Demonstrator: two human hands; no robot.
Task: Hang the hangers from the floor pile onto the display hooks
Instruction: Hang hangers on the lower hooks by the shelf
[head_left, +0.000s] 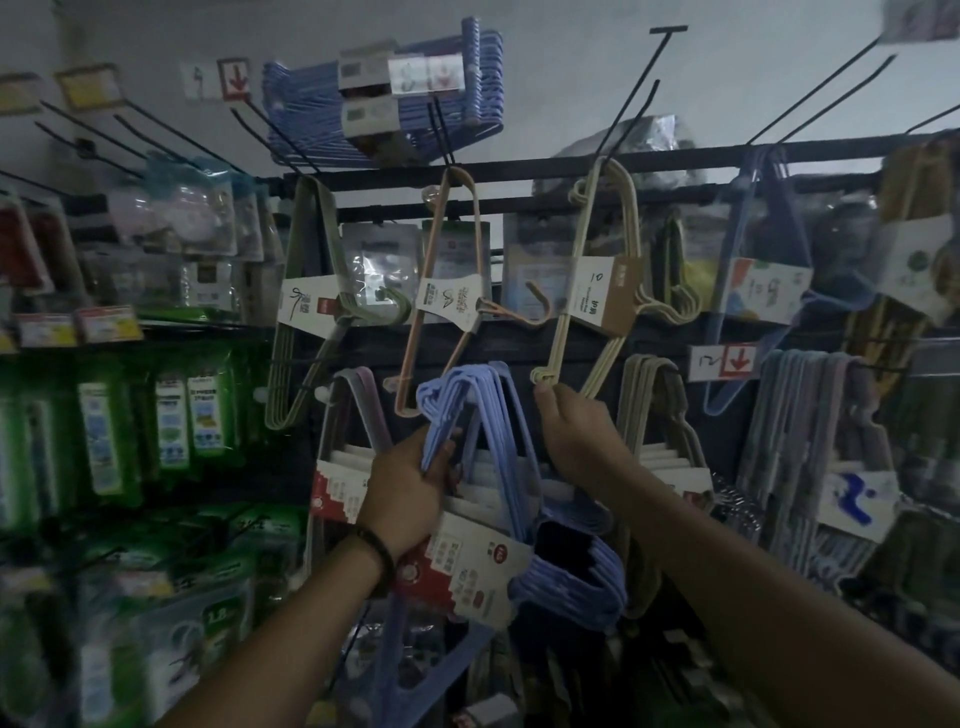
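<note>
Dim shop display hooks (632, 93); left hand (410, 486) grips blue hangers (498, 415).

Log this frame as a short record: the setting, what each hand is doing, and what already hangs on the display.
setting: shop display wall with black hooks
left hand: grips blue hanger pack near its top
right hand: raised, fingertips at lower end of cream hanger pack; grip unclear
already hung: green hanger pack, pink hanger pack, cream hanger pack
blue pack on a hook: cannot tell
</note>
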